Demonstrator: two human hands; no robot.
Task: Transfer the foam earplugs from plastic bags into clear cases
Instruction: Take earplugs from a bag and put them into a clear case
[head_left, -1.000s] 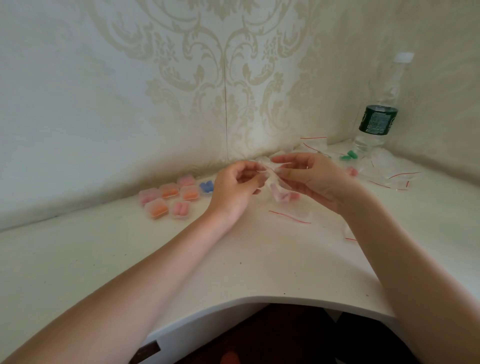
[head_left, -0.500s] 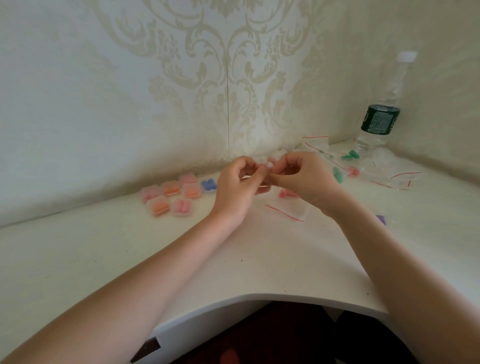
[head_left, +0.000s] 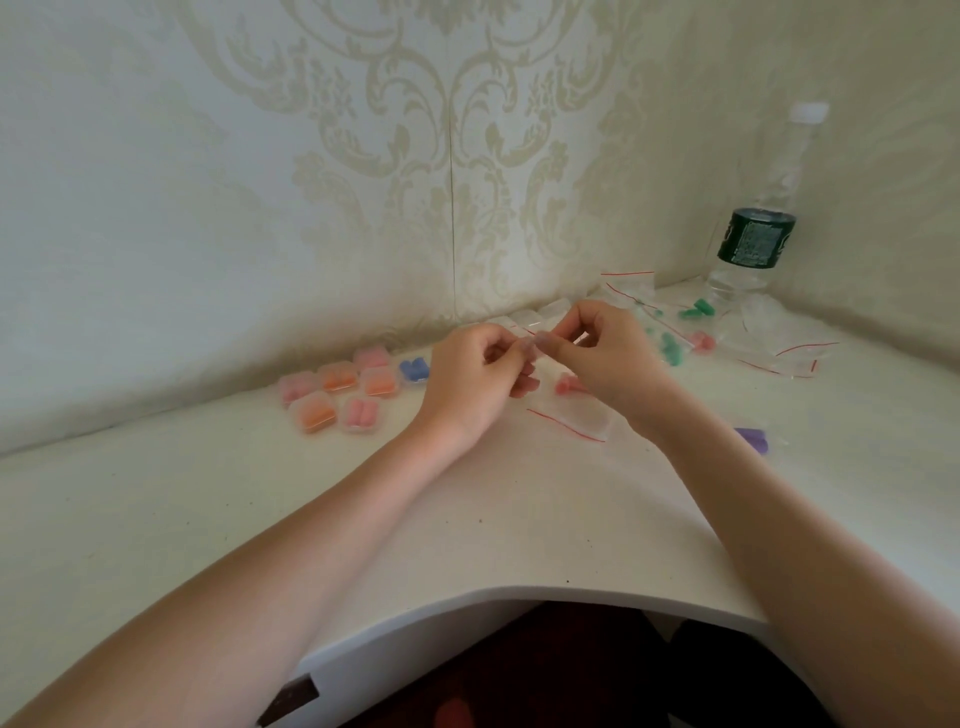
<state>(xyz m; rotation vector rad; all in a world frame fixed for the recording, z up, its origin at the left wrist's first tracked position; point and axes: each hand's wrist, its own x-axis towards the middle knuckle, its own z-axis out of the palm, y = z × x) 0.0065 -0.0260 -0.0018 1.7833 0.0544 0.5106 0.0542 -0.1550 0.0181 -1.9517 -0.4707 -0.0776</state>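
Note:
My left hand and my right hand meet over the white desk, fingertips together. Both pinch the top of a small clear plastic bag with a red seal strip. Pink foam earplugs show just below, under my right hand, seemingly inside that bag. Several closed clear cases holding pink and orange earplugs sit in a cluster to the left, with a blue-filled case beside them. An empty flat bag lies on the desk under my right wrist.
Loose bags with green earplugs and a pink pair lie at the back right. Purple earplugs lie beside my right forearm. A water bottle stands in the corner. Wallpapered walls close in the desk behind and to the right.
My right hand's fingers, stretched out a second ago, have curled in. Both hands have drawn together and now pinch the bag's top between their fingertips.

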